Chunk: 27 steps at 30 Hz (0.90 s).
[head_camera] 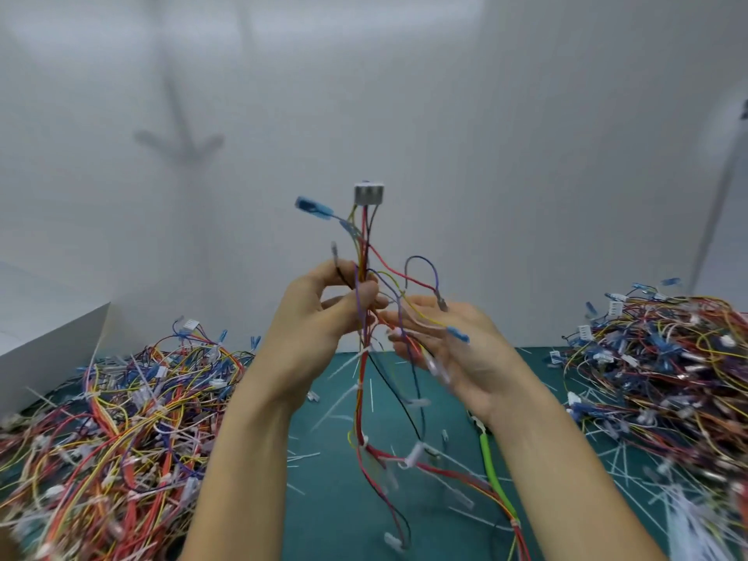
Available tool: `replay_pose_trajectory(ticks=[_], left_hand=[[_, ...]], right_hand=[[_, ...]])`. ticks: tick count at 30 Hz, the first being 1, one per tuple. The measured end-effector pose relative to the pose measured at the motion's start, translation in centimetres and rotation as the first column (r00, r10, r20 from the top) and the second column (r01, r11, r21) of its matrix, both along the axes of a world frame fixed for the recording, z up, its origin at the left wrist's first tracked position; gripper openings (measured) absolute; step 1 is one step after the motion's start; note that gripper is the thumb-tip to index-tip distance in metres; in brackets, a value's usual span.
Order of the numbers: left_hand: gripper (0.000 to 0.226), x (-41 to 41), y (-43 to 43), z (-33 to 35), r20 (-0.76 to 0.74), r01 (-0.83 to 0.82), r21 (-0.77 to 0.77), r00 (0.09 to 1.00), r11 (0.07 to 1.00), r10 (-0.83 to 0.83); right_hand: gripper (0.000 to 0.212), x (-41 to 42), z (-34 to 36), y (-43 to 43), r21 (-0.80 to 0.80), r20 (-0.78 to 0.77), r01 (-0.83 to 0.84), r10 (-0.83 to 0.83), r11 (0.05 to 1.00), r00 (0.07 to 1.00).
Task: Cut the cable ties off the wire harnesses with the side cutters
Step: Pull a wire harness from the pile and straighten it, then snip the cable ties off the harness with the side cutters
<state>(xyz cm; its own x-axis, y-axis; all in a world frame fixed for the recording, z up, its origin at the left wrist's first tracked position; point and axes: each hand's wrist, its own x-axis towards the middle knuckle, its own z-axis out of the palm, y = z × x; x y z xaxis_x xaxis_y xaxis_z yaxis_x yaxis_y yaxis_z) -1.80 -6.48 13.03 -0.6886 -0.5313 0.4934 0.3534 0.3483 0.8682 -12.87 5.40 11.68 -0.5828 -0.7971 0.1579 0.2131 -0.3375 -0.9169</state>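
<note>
1. We note a teal surface (pixel 336 500) across the lower part of the view.
2. We record a plain white wall (pixel 485 115) rising behind its far edge.
3. We observe a white box (pixel 48 350) at the far left.
4. We find a blurred grey arrow-shaped shadow (pixel 182 143) on the wall, upper left.

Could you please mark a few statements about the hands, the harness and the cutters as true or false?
1. The left hand grips the harness. True.
2. The right hand holds the cutters. False: the hand is open against the wires, and the cutters lie on the mat.
3. A left pile and a right pile of harnesses flank the mat. True.
4. The held harness has no ties on it. False: white ties wrap its bundle.
</note>
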Motion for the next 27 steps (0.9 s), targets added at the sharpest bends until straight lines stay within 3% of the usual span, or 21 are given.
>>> replay_pose_trajectory(ticks=[2, 3, 4, 6, 8, 11, 15, 19, 24, 27], left_hand=[[0.004, -0.1, -0.3, 0.0, -0.041, -0.095, 0.038, 0.995, 0.995, 0.096], [0.006, -0.1, -0.4, 0.1, -0.047, -0.121, 0.052, 0.991, 0.991, 0.124], [0.007, 0.0, -0.5, 0.1, -0.042, -0.142, 0.052, 0.989, 0.989, 0.144], [0.009, 0.2, -0.6, 0.1, -0.006, -0.182, 0.012, 0.983, 0.983, 0.182], [0.011, 0.3, -0.6, 0.1, 0.053, -0.222, -0.049, 0.973, 0.974, 0.225], [0.012, 0.3, -0.4, 0.1, 0.130, -0.269, -0.130, 0.949, 0.954, 0.286], [0.015, -0.1, -0.3, 0.0, 0.172, -0.315, -0.080, 0.930, 0.946, 0.324], [0.017, -0.4, -0.5, -0.5, 0.234, -0.327, -0.047, 0.915, 0.944, 0.329], [0.020, 0.0, -0.8, -0.2, 0.257, -0.259, 0.166, 0.943, 0.951, 0.212], [0.017, 0.5, -1.0, -0.1, 0.237, -0.193, 0.239, 0.962, 0.952, 0.135]], right_hand=[[0.008, -1.6, -0.5, 0.3, 0.148, -0.212, 0.251, -0.217, 0.957, 0.953], [0.008, -2.6, -1.0, 0.5, 0.230, -0.388, 0.403, -0.297, 0.886, 0.872], [0.007, -3.6, -1.5, 0.7, 0.300, -0.596, 0.546, -0.294, 0.782, 0.747], [0.009, -5.2, -3.0, 1.2, 0.413, -0.872, 0.746, -0.010, 0.522, 0.490], [0.007, -5.9, -4.4, 1.6, 0.494, -0.859, 0.821, 0.304, 0.287, 0.411], [0.032, -6.4, -5.7, 2.0, 0.607, -0.719, 0.786, 0.502, 0.117, 0.480], [0.052, -7.2, -7.1, 2.6, 0.741, -0.557, 0.671, 0.568, 0.011, 0.606], [0.061, -7.3, -7.9, 2.4, 0.760, -0.513, 0.649, 0.603, -0.011, 0.611], [0.030, -7.4, -8.5, 1.8, 0.768, -0.531, 0.639, 0.609, 0.050, 0.590], [0.024, -7.4, -8.7, 1.3, 0.745, -0.605, 0.659, 0.523, 0.104, 0.601]])
